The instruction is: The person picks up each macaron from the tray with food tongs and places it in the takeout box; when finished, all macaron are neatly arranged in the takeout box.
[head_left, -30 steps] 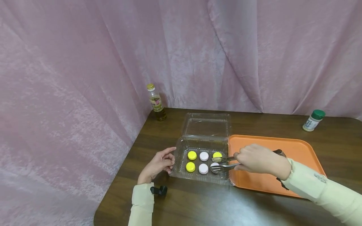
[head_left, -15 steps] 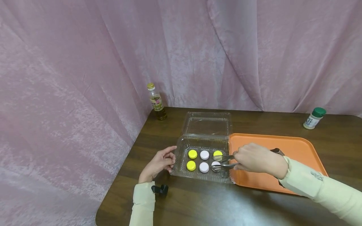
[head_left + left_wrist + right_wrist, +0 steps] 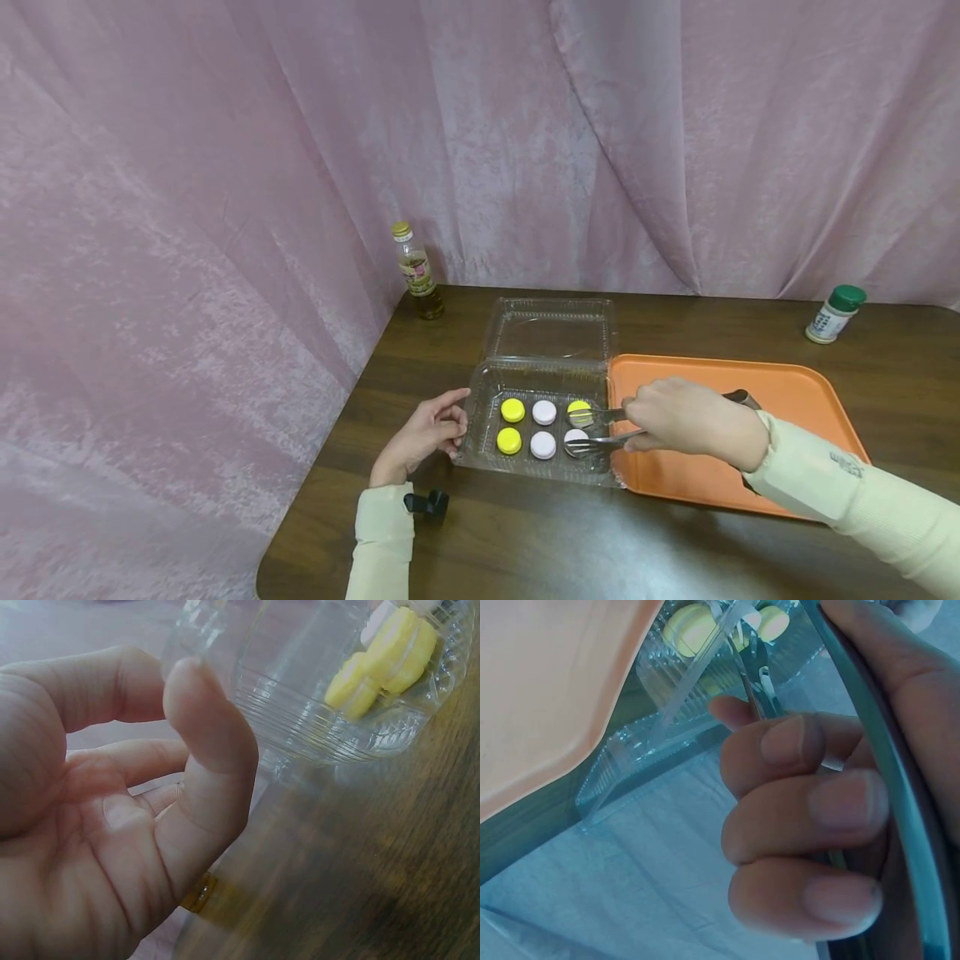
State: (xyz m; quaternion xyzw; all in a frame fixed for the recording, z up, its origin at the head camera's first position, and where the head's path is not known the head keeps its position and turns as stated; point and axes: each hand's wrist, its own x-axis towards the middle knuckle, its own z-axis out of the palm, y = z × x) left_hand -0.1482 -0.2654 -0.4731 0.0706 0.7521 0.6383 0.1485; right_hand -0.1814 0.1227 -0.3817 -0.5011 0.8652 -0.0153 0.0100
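A clear plastic clamshell container (image 3: 551, 472) lies open on the table. Yellow macarons (image 3: 512, 409) and white macarons (image 3: 543, 412) sit in it in two rows. The left hand (image 3: 420, 437) holds the container's left rim, its curled fingertip against the plastic in the left wrist view. In the right hand (image 3: 693, 423) are metal tongs (image 3: 618, 414), gripped by curled fingers. The tongs' two ends are spread, one over the rightmost yellow macaron (image 3: 579, 407), the other over the rightmost white macaron (image 3: 575, 436). Whether they touch, I cannot tell.
An orange tray (image 3: 780, 392) adjoins the container on the right, beneath the right hand. The container's lid (image 3: 555, 333) lies folded back. An oil bottle (image 3: 420, 279) stands at the back left, a green-capped shaker (image 3: 835, 315) at the back right. A pink curtain (image 3: 525, 167) hangs behind.
The tongs' ends have spread slightly over the right-hand macarons, and the right hand has shifted a little. The left hand stays at the container's rim. The macarons keep their arrangement.
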